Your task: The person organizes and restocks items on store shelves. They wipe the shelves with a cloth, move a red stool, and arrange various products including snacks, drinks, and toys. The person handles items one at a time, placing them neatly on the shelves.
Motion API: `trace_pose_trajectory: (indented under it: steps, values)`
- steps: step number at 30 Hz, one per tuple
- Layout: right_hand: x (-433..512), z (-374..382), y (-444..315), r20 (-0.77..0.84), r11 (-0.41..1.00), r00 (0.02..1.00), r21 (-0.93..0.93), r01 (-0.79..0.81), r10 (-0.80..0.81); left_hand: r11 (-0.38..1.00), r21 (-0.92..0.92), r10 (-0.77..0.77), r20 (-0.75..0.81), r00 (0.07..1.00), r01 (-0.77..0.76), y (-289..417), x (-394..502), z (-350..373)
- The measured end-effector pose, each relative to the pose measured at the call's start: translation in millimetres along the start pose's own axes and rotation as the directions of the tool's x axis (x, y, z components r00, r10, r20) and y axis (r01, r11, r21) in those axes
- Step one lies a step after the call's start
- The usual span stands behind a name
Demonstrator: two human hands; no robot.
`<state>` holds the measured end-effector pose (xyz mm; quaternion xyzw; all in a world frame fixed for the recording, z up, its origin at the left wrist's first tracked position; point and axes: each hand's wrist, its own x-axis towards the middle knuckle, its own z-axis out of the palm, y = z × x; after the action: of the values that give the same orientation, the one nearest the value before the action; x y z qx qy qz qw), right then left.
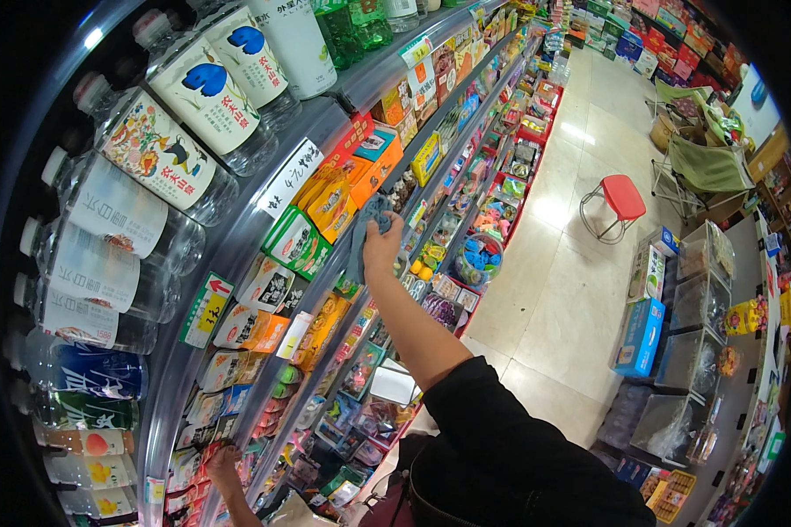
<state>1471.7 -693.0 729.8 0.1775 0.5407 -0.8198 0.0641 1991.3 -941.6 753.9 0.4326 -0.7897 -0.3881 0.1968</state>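
Note:
My right hand [383,247] holds a crumpled grey-blue cloth [361,253] against the front rail of a shop shelf. Just beyond the cloth stand an orange carton [376,168] and yellow snack pouches [333,204]. A green snack box [296,242] sits to its left on the same shelf. Lower in the view, my left hand [224,461] is at the shelf with the small snack packets [201,431]. Its fingertips are partly lost among the packaging, so whether it grips anything is unclear.
Water bottles [201,92] line the upper shelf. Toys fill the low red-edged trays [501,211], with a clear tub [480,258] at their edge. Across the tiled aisle [534,296] stand a red stool [623,197], green folding chairs [708,165], a blue box [639,337] and clear bins [682,356].

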Motion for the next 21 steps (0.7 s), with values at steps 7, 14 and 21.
trace_pose_trajectory:
  steps: [7, 14, 21]
  values:
    - [-91.3, -2.4, 58.1, 0.045, 0.887, 0.900, -0.157, 0.434, -0.433, 0.997, 0.062, 0.039, -0.015, 0.999, -0.038, 21.5, -3.2, 6.9]
    - [-51.9, 7.7, 32.8, -0.059, 0.946, 0.954, -0.161, 0.283, -0.295, 1.000, 0.014, 0.025, -0.015, 1.000, -0.025, 26.5, -5.6, 10.7]
    - [-66.4, -19.2, 50.7, 0.158, 0.849, 0.899, -0.294, 0.438, -0.409, 0.996, 0.055, 0.077, -0.017, 0.997, -0.076, 27.1, -4.9, 11.5]
